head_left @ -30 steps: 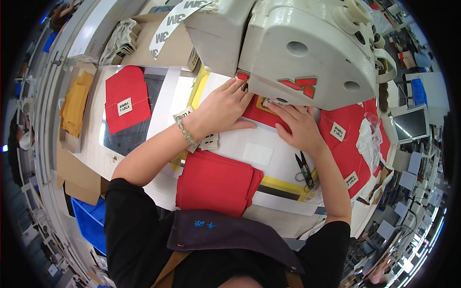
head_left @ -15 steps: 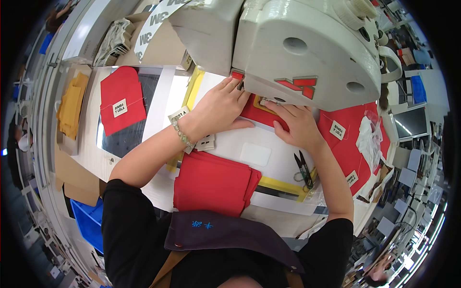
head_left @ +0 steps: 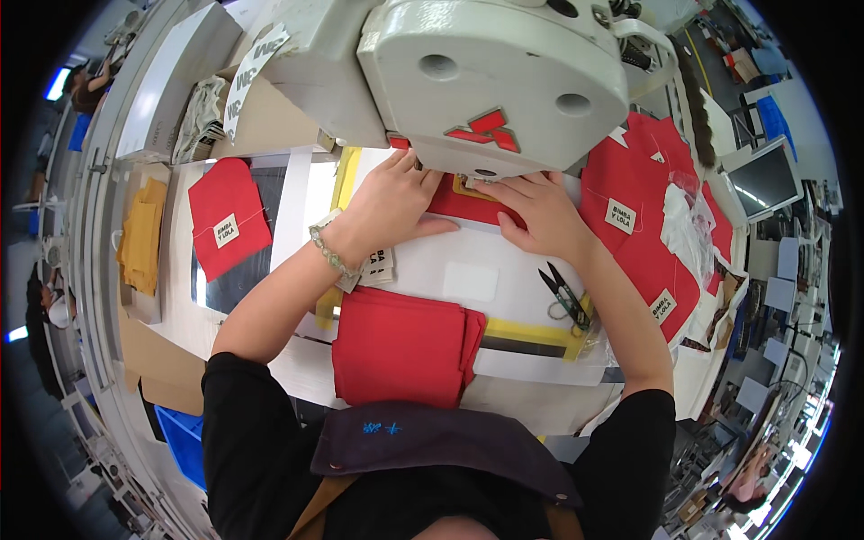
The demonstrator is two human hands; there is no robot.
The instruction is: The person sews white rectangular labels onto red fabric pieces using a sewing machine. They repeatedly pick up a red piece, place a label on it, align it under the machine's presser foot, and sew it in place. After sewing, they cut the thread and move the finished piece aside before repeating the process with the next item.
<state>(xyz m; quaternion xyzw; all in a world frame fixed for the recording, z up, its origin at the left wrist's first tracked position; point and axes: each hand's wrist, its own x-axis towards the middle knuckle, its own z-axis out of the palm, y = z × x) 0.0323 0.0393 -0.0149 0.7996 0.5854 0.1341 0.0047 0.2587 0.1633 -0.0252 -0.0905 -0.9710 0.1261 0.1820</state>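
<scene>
A red fabric piece lies flat under the head of a white sewing machine. My left hand rests on its left end, fingers stretched toward the machine and thumb apart. From the right, my right hand lies flat on the same piece, its fingertips beside a small yellow-edged frame holding something pale. The machine head partly covers the fabric's far side. Close to my left wrist are loose cream labels. Nearer to me sits a stack of red fabric pieces.
Thread snips lie by my right forearm. Labelled red pieces and crumpled white plastic are at the right. Another labelled red piece lies left, beside a box of yellow pieces. A blue bin stands lower left.
The whole view has shifted, so the machine appears farther left and higher. Both hands keep nearly the same place on the red fabric, with the right fingers stretched out a little flatter.
</scene>
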